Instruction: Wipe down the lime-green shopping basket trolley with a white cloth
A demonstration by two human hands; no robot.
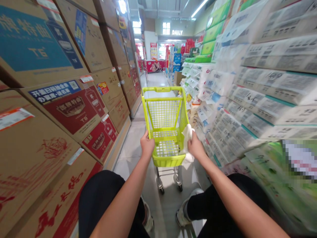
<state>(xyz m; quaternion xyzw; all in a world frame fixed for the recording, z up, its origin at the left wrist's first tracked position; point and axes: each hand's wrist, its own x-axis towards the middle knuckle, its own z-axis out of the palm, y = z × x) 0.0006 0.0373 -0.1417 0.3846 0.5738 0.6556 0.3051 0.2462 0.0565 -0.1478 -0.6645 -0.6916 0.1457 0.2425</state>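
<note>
In front of my knees stands a small lime-green shopping cart with a lattice basket, a metal frame and black wheels. My left hand is closed around the left side of its basket. On the opposite side, my right hand is closed on a white cloth, which lies against the basket's right side and hangs down toward its near corner. The fingers of my right hand are partly hidden by the cloth. Nothing lies in the visible part of the basket.
Stacked cardboard cartons rise close on the left. White plastic-wrapped packs are piled on the right, with green packs below. The tiled aisle floor runs ahead to a red display counter.
</note>
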